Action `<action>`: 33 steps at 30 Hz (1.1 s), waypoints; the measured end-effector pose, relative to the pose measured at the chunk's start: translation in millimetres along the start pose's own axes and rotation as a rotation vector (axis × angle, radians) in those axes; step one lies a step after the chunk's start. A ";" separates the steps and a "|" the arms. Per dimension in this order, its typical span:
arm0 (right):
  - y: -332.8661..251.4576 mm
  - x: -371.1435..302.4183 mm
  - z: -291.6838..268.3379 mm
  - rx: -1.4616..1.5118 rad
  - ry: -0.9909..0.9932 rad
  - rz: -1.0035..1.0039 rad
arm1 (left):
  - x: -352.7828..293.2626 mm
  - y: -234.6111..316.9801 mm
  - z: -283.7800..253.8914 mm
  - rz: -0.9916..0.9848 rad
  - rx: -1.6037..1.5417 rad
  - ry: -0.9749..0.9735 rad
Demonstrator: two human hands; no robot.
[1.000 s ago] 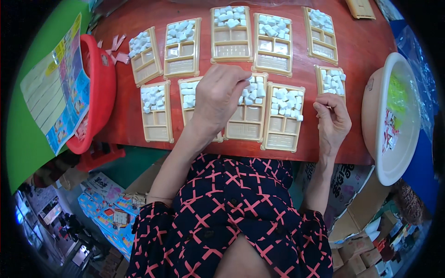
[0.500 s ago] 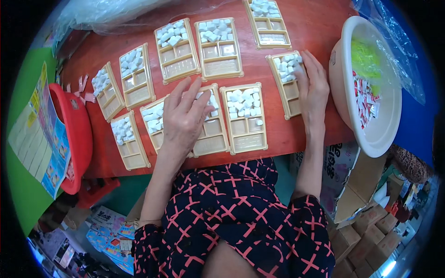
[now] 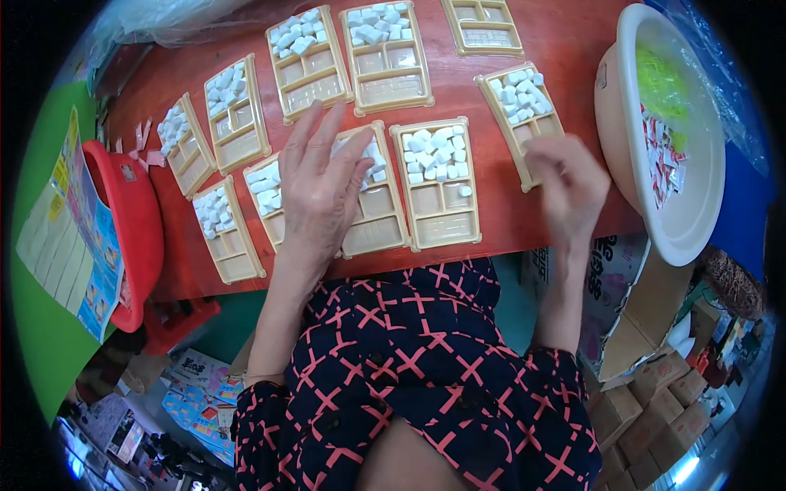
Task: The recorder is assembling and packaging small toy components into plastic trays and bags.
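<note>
My left hand (image 3: 315,184) is open, fingers spread, over two beige plastic trays in the near row. It partly covers them, and contact is unclear. Beside it stands another beige tray (image 3: 444,229), with white marshmallow-like pieces (image 3: 434,154) in its large far compartment. A single white piece (image 3: 464,191) lies in one of its small compartments. My right hand (image 3: 571,184) is curled and blurred over the near right corner of the rightmost tray (image 3: 501,135). White pieces (image 3: 521,96) fill that tray's far compartment. Whatever the right fingers hold is hidden.
More trays, such as this one (image 3: 393,90), stand on the red table (image 3: 458,90). A white basin (image 3: 606,123) with small packets is at right, a red basin (image 3: 139,245) at left. Clear plastic film (image 3: 155,29) lies along the far left edge; cardboard boxes (image 3: 655,409) are below right.
My right hand has drawn back from the rightmost tray's white pieces, toward the right and nearer me, and its fingers have curled. My left hand stays over the same trays. The whole view has shifted slightly.
</note>
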State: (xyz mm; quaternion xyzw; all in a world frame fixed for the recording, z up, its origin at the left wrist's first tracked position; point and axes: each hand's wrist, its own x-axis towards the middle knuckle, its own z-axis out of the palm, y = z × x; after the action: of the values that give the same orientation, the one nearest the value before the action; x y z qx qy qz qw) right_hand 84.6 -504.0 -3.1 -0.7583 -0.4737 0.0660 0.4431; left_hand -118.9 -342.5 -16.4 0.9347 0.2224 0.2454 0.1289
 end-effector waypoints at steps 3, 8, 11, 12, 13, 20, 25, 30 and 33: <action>-17.6 -15.2 19.9 -0.010 -0.148 -0.159 | 6.2 11.9 2.5 -0.020 -0.085 -0.037; -22.5 -19.6 36.7 -0.259 -0.179 -0.245 | 11.1 21.9 12.1 0.086 -0.066 -0.030; -17.4 -15.3 31.4 -0.207 -0.180 -0.228 | 8.6 21.4 14.6 0.082 -0.060 -0.025; -11.8 -9.5 28.9 -0.107 -0.068 -0.194 | 8.2 20.5 15.3 0.080 -0.061 -0.025; -8.1 -3.2 25.0 -0.007 0.041 -0.159 | 7.1 20.3 13.6 0.076 -0.063 -0.026; 39.4 46.2 15.7 0.045 0.207 0.012 | 11.2 26.6 15.4 0.159 -0.154 -0.055; 29.6 44.7 16.2 -0.010 0.194 -0.041 | -6.1 17.4 -6.4 0.049 -0.110 -0.017; 29.9 30.1 24.1 -0.505 -0.230 -0.177 | -43.1 -6.9 -33.0 -0.073 0.007 0.038; 25.7 28.8 31.5 -0.677 -0.328 -0.067 | -69.5 -11.6 -45.1 -0.158 -0.006 0.052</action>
State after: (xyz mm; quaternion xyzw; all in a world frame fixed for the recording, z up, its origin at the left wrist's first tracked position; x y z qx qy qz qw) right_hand 100.8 -466.5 -31.6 -0.8252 -0.5578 0.0118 0.0878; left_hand -200.5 -359.8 -10.2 0.9071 0.2981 0.2595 0.1449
